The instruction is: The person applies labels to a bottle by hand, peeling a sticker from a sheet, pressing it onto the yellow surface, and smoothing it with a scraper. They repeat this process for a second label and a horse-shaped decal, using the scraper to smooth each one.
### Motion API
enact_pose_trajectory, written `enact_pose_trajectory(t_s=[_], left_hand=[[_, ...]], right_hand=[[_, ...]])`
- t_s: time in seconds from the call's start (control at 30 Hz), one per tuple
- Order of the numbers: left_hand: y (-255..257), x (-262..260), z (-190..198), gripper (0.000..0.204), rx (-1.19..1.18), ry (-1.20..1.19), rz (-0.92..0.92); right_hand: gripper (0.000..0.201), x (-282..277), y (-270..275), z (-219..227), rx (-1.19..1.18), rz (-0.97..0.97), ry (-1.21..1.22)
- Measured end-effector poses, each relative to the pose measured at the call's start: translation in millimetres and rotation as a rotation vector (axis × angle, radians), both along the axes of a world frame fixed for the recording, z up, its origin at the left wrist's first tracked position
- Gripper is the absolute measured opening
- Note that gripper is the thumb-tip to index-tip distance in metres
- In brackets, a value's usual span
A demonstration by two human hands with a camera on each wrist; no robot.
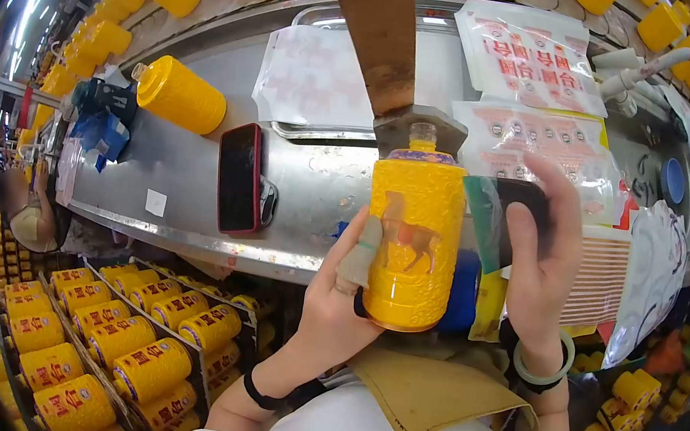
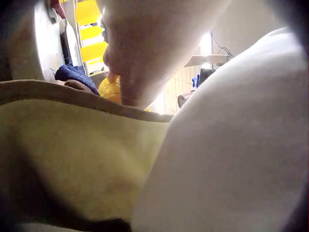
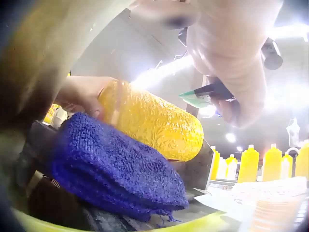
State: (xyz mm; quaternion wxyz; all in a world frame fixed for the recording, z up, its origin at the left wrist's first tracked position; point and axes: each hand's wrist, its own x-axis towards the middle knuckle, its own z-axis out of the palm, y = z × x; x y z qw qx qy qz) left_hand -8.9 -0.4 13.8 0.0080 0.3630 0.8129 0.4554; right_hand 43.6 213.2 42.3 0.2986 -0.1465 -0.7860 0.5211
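Note:
A yellow embossed bottle (image 1: pixel 406 296) with a clear neck and a brown horse picture (image 1: pixel 411 239) on its side stands in front of me in the head view. My left hand (image 1: pixel 332 304) grips it from the left, a pale cover on one finger. To its right, my right hand (image 1: pixel 545 283) pinches a scraper with a green blade (image 1: pixel 484 220) and a dark grip. The blade edge is close beside the bottle. In the right wrist view the bottle (image 3: pixel 154 121) lies tilted above a blue towel (image 3: pixel 116 164). An arm and clothing fill most of the left wrist view.
A wooden post (image 1: pixel 376 30) with a metal bracket (image 1: pixel 450 134) rises behind the bottle. Printed transfer sheets (image 1: pixel 528 57) lie at right, a phone (image 1: pixel 237 181) and another yellow bottle (image 1: pixel 183 97) at left. Crates of labelled yellow bottles (image 1: pixel 154 369) stand below the metal table (image 1: pixel 314 186).

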Motion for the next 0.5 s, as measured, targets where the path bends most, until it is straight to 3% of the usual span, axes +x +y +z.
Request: enact_pose_trajectory(t_s=[0.1, 0.17, 0.23, 0.3, 0.37, 0.43, 0.47, 0.5], left_hand=[[-2.3, -2.2, 10.8, 0.083, -0.023, -0.018, -0.008], [-5.1, -4.2, 15.7, 0.084, -0.048, 0.029, -0.042], [-5.6, -4.9, 18.5, 0.089, -0.083, 0.157, -0.083], [-2.5, -2.2, 17.8, 0.094, -0.045, 0.129, -0.060], [0.2, 1.8, 16.4, 0.098, -0.014, 0.103, -0.043], [3.1, 7.9, 9.8, 0.102, 0.084, -0.090, 0.013], [3.0, 8.6, 7.0, 0.102, 0.087, -0.089, 0.011], [3.5, 8.3, 3.9, 0.103, 0.142, -0.111, 0.019]], right_hand=[[0.035, -5.2, -1.2, 11.0, -0.146, -0.019, 0.057], [0.034, -6.6, 5.8, 19.8, 0.278, 0.055, 0.066], [0.035, -11.7, 7.6, 34.9, 0.341, 0.107, 0.063], [0.035, -18.0, 9.9, 44.8, 0.467, 0.468, -0.090], [0.033, -30.8, 11.2, 40.1, 0.504, 0.383, -0.056], [0.032, -46.0, 23.4, 39.4, 0.885, 0.164, 0.111], [0.023, -53.2, 31.5, 28.7, 1.052, 0.099, 0.257], [0.023, -46.9, 28.2, 21.9, 1.056, 0.097, 0.257]])
